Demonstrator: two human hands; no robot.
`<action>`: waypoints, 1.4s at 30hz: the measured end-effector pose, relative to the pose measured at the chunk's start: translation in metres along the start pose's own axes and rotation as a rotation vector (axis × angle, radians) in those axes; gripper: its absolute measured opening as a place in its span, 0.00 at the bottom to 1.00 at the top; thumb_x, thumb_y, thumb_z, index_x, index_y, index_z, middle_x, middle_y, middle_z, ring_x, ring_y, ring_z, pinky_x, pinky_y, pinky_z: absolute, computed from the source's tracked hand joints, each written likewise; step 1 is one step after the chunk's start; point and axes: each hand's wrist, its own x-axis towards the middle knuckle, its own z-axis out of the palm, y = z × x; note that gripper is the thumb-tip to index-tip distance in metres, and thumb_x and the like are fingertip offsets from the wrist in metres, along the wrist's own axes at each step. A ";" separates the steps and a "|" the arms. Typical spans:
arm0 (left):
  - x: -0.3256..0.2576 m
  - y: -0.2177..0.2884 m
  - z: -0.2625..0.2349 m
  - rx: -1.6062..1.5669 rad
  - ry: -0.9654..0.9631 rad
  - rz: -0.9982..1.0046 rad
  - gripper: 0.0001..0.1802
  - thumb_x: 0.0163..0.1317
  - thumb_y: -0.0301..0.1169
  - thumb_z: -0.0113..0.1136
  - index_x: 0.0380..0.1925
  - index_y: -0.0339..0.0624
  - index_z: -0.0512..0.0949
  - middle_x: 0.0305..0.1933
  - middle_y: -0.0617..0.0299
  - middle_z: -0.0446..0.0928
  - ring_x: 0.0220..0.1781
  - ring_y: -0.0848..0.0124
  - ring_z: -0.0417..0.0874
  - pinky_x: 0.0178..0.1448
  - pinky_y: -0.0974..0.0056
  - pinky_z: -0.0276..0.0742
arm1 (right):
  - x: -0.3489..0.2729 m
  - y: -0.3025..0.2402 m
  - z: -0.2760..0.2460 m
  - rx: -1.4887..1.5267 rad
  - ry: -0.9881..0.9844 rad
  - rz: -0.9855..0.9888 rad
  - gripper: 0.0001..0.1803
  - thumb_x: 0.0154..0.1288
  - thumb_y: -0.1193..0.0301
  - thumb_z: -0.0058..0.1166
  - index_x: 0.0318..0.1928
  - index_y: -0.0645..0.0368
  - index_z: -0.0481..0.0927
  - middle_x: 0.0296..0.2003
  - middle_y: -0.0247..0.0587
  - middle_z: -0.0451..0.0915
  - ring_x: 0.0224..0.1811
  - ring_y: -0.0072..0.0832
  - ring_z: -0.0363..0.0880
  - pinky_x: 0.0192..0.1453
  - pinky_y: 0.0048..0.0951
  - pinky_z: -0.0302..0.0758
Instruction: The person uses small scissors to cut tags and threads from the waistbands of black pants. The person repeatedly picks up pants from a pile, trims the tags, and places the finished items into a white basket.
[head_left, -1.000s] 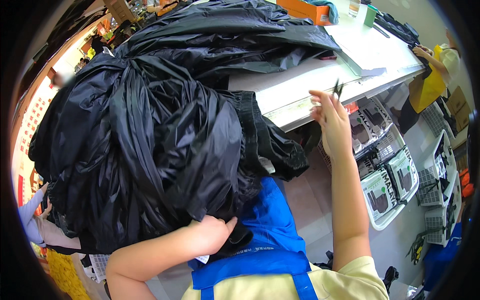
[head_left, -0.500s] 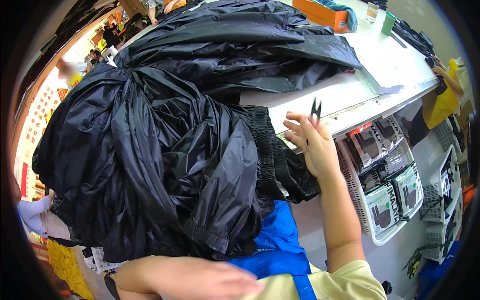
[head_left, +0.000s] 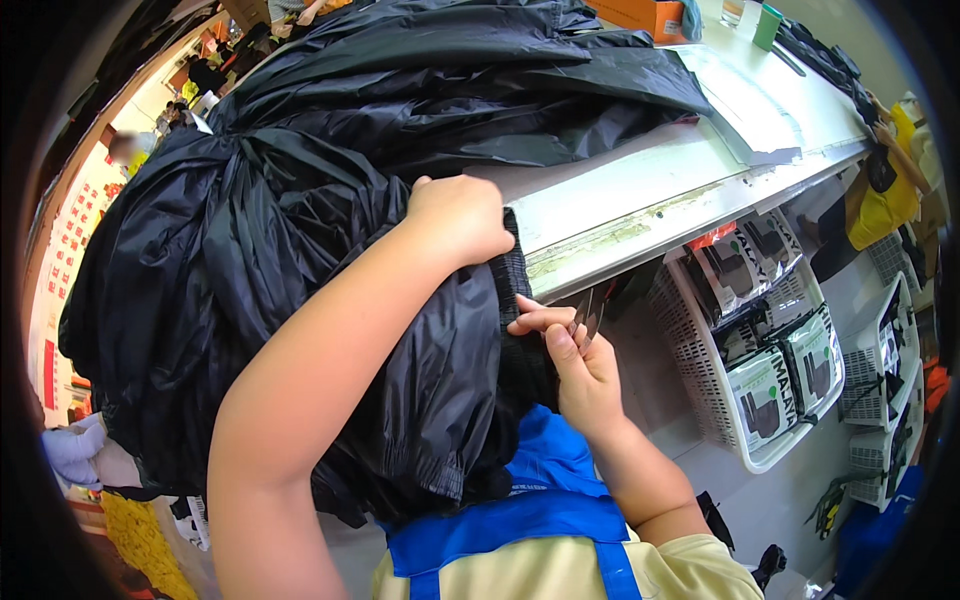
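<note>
Packets point(head_left: 760, 403) bear lettering point(head_left: 784, 388); the wall point(head_left: 70, 325), red characters point(head_left: 86, 215) (perhaps Chinese).

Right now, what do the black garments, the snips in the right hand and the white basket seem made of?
Black garments: probably thin synthetic fabric, semi-glossy, going by the crisp, shiny creases.
Snips: likely metal, given the slim, dark-grey blades; finish unclear.
White basket: apparently moulded plastic, smooth, with regular wall perforations.

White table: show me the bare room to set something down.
A bare strip of the white table runs along its near edge, rightward from the left hand, bordered behind partly by black garments. Crowded: the left, heaped with those garments, and the far side, with an orange box, glass, green block and dark cloth.
</note>
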 end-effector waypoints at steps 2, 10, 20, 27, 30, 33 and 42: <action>-0.004 -0.007 0.007 -0.086 0.095 0.017 0.15 0.43 0.38 0.60 0.28 0.39 0.82 0.31 0.50 0.82 0.38 0.58 0.83 0.47 0.55 0.73 | 0.009 -0.014 -0.007 -0.037 0.060 0.018 0.11 0.71 0.72 0.44 0.47 0.64 0.76 0.35 0.38 0.78 0.44 0.25 0.75 0.54 0.28 0.68; -0.029 -0.010 0.004 -0.249 0.321 0.013 0.21 0.44 0.31 0.67 0.34 0.36 0.67 0.31 0.46 0.77 0.40 0.50 0.79 0.45 0.54 0.73 | 0.092 -0.038 -0.036 -0.799 -0.032 0.114 0.16 0.62 0.62 0.57 0.39 0.64 0.74 0.21 0.44 0.75 0.25 0.32 0.76 0.30 0.29 0.70; -0.027 -0.016 0.014 -0.301 0.355 0.097 0.20 0.44 0.29 0.67 0.34 0.37 0.67 0.31 0.50 0.76 0.39 0.52 0.78 0.47 0.54 0.72 | 0.147 -0.029 -0.033 -0.889 -0.208 0.012 0.18 0.52 0.61 0.64 0.32 0.65 0.80 0.25 0.47 0.80 0.30 0.38 0.80 0.38 0.31 0.75; -0.028 -0.018 0.012 -0.335 0.359 0.091 0.21 0.45 0.30 0.66 0.35 0.36 0.67 0.33 0.49 0.77 0.39 0.52 0.78 0.47 0.54 0.72 | 0.154 -0.029 -0.034 -0.773 -0.177 0.002 0.17 0.53 0.62 0.64 0.31 0.65 0.79 0.23 0.41 0.79 0.26 0.26 0.76 0.33 0.27 0.72; -0.027 -0.018 0.010 -0.338 0.345 0.084 0.21 0.46 0.30 0.64 0.38 0.35 0.68 0.35 0.49 0.77 0.40 0.52 0.78 0.48 0.55 0.73 | 0.134 -0.021 -0.045 -0.628 0.070 0.054 0.15 0.57 0.64 0.62 0.34 0.65 0.78 0.22 0.32 0.75 0.25 0.16 0.70 0.31 0.21 0.68; -0.026 -0.022 0.010 -0.467 0.371 0.040 0.21 0.47 0.30 0.62 0.40 0.35 0.68 0.37 0.48 0.78 0.43 0.53 0.79 0.48 0.57 0.74 | 0.103 -0.030 -0.044 -0.369 0.120 0.121 0.13 0.61 0.65 0.58 0.35 0.64 0.77 0.23 0.26 0.70 0.27 0.13 0.64 0.33 0.17 0.64; -0.027 -0.023 0.009 -0.513 0.406 0.059 0.21 0.45 0.30 0.59 0.40 0.33 0.68 0.32 0.41 0.78 0.40 0.46 0.79 0.48 0.51 0.73 | 0.155 0.000 -0.020 -0.439 -0.130 0.061 0.11 0.62 0.68 0.56 0.37 0.66 0.78 0.24 0.29 0.73 0.28 0.14 0.65 0.32 0.21 0.65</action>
